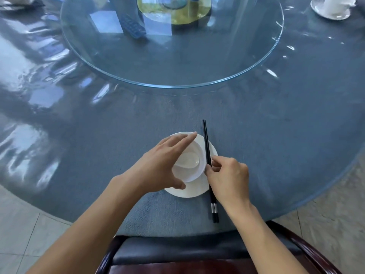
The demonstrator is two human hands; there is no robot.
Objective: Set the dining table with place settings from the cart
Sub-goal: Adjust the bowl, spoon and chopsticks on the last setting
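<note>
Near the worktop's (276, 135) edge, the plate (187, 192) carries the bowl (195, 172). Your left hand (158, 165) spans it, fingers (183, 138) straight and spread. Your right hand (230, 175) pinches the chopsticks (206, 143) beside the bowl. Swing them carelessly and you may knock it.

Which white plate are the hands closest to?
The near plate, under the bowl with the spoon: the right hand pinches chopsticks over it. The other plate sits far off, top right.
</note>
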